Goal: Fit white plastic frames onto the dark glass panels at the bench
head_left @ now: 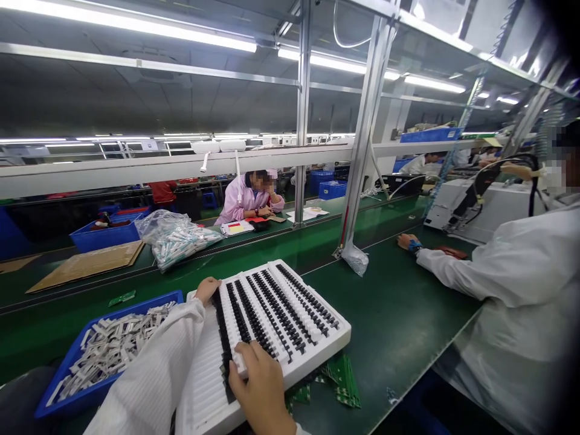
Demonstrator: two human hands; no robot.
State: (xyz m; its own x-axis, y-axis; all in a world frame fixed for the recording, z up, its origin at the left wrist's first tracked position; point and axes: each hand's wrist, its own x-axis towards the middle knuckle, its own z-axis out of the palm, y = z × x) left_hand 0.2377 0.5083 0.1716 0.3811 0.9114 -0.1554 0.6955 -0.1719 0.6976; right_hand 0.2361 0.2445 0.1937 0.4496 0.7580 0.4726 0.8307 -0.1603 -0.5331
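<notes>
A white slotted foam tray (317, 335) lies on the green bench in front of me, with several rows of black parts (272, 308) set in its grooves. My left hand (207, 289) rests on the tray's far left corner, fingers curled over the edge. My right hand (260, 383) is low on the tray, fingers pinched at a small white piece in one of the near rows. A blue bin (176, 297) of grey-white small parts (109, 347) stands at my left.
Green circuit boards (344, 377) lie under the tray's near right edge. A person in a white coat (512, 284) works to my right, hand (405, 241) on the bench. Across the line sits a person in pink (247, 199). A plastic bag of parts (174, 238), cardboard (90, 263) and blue bin (104, 235) lie beyond.
</notes>
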